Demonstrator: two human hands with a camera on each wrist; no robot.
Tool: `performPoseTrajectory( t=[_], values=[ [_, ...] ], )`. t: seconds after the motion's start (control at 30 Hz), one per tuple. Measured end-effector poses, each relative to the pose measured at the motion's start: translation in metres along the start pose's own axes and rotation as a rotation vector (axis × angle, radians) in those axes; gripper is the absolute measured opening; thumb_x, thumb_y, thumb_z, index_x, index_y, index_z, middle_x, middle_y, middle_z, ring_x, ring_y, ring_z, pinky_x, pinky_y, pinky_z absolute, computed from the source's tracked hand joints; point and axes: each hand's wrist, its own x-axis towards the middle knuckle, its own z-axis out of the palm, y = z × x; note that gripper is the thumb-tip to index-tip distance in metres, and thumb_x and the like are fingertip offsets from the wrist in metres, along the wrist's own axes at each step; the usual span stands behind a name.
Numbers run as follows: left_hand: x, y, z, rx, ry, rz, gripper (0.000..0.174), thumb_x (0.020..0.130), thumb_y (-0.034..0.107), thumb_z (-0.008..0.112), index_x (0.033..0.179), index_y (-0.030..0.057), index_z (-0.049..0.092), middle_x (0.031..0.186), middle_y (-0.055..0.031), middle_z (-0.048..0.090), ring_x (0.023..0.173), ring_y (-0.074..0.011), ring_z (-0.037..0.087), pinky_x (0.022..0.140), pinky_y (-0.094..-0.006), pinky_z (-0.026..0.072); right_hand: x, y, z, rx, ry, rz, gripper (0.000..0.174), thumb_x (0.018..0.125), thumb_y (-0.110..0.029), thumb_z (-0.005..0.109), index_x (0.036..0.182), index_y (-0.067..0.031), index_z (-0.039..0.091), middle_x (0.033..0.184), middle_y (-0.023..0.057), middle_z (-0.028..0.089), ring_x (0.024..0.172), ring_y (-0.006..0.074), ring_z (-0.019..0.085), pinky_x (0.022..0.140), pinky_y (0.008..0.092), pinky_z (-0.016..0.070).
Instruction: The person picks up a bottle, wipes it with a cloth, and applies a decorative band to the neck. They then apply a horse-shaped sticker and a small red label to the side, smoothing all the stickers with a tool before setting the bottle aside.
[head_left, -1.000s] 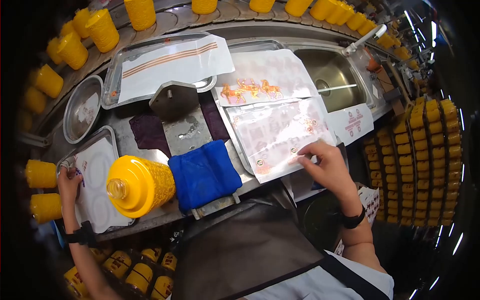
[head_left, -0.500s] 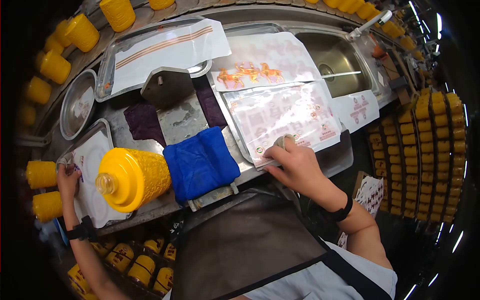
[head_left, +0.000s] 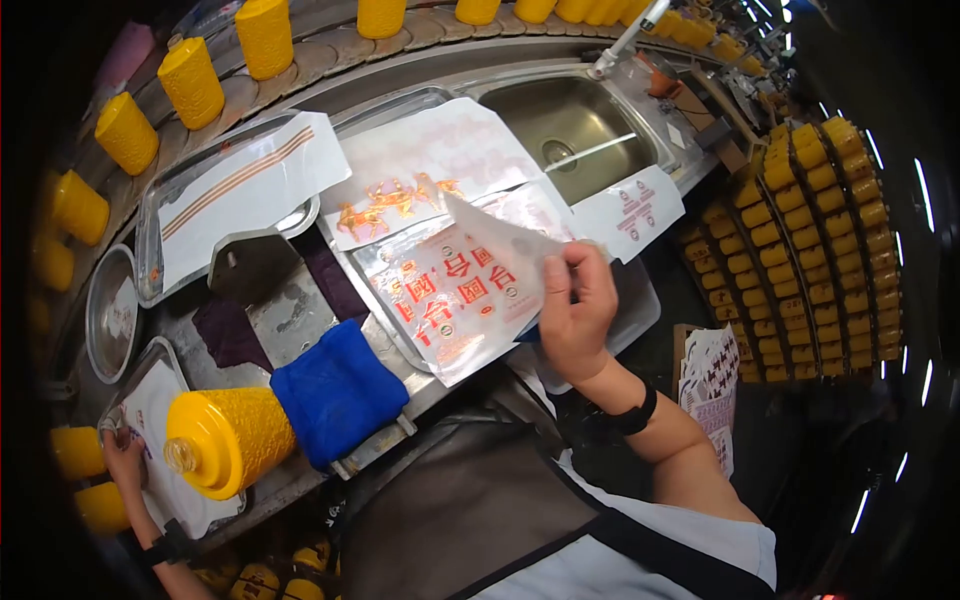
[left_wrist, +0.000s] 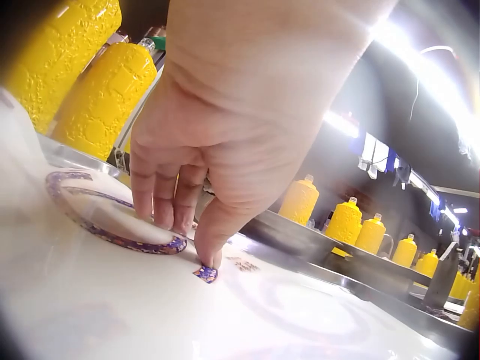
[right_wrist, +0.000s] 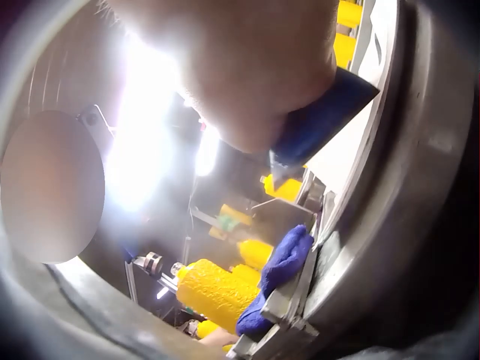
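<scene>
My right hand (head_left: 580,315) pinches the corner of a thin whitish cover sheet (head_left: 515,235) and holds it peeled up. Beneath lies a decal sheet (head_left: 440,300) with large red characters and small round emblems. At the far left my left hand (head_left: 125,460) reaches over a white-lined tray (head_left: 195,490). In the left wrist view its thumb presses on a purple patterned decal band (left_wrist: 112,236), other fingertips just beyond it. A yellow embossed bottle (head_left: 235,435) lies on its side between the hands, its clear neck toward the left hand, its base against a folded blue cloth (head_left: 340,390).
Behind the work lie a sheet with gold horses (head_left: 400,200), a striped sheet (head_left: 240,195) on a metal tray, and a round metal bowl (head_left: 112,315). A sink (head_left: 560,120) is at the back right. Yellow bottles line a conveyor (head_left: 330,55); stacked rows (head_left: 800,260) stand right.
My right hand went to the decal sheet's near edge, then lifted the cover sheet up and right, uncovering red characters. The left hand stays at its tray. The head view has turned right.
</scene>
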Motion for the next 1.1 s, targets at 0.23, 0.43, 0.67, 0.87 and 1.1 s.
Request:
performPoseTrajectory(
  t=[0.23, 0.43, 0.67, 0.87, 1.1],
  values=[
    [0.001, 0.010, -0.003, -0.003, -0.023, -0.047, 0.055, 0.072, -0.004, 0.071, 0.124, 0.0003, 0.054, 0.102, -0.0073, 0.062, 0.092, -0.0177, 0.058, 0.084, -0.0298, 0.0475, 0.046, 0.001, -0.115, 0.122, 0.608, 0.156, 0.010, 0.101, -0.013, 0.054, 0.102, -0.0039, 0.050, 0.074, -0.0030, 0.047, 0.057, 0.0012, 0.041, 0.048, 0.0171, 0.0356],
    [0.003, 0.004, -0.003, -0.088, -0.050, -0.010, 0.062, 0.073, -0.006, 0.066, 0.132, 0.0023, 0.050, 0.107, -0.0078, 0.059, 0.095, -0.0173, 0.056, 0.085, -0.0295, 0.0458, 0.044, 0.074, -0.262, -0.378, 0.539, 0.242, 0.017, 0.097, -0.016, 0.057, 0.091, 0.0001, 0.059, 0.082, 0.0056, 0.063, 0.075, 0.0142, 0.057, 0.070, 0.0292, 0.0476],
    [0.014, -0.028, 0.003, -0.237, -0.031, 0.037, 0.064, 0.071, -0.009, 0.064, 0.133, 0.0029, 0.050, 0.108, -0.0079, 0.058, 0.095, -0.0174, 0.055, 0.087, -0.0300, 0.0454, -0.057, 0.247, -0.230, -0.835, 0.460, 0.456, 0.019, 0.090, -0.020, 0.059, 0.090, -0.0014, 0.063, 0.085, 0.0175, 0.067, 0.080, 0.0375, 0.064, 0.076, 0.0413, 0.0497],
    [-0.008, 0.008, -0.001, -0.033, -0.029, -0.019, 0.041, 0.071, -0.006, 0.069, 0.110, -0.0050, 0.054, 0.108, -0.0146, 0.065, 0.099, -0.0212, 0.063, 0.086, -0.0337, 0.0511, -0.104, 0.334, -0.178, -0.697, 0.043, 0.879, 0.033, 0.081, -0.025, 0.070, 0.106, -0.0038, 0.074, 0.103, 0.0189, 0.072, 0.099, 0.0291, 0.070, 0.091, 0.0373, 0.0515],
    [-0.049, 0.078, -0.021, 0.066, 0.158, 0.119, 0.033, 0.065, 0.005, 0.077, 0.094, 0.0013, 0.062, 0.083, -0.0123, 0.068, 0.076, -0.0243, 0.065, 0.068, -0.0359, 0.0513, 0.032, 0.297, -0.213, -0.307, 0.139, 0.245, 0.026, 0.097, -0.011, 0.058, 0.119, -0.0007, 0.066, 0.114, 0.0081, 0.069, 0.095, 0.0163, 0.064, 0.087, 0.0286, 0.0509]
  ],
)
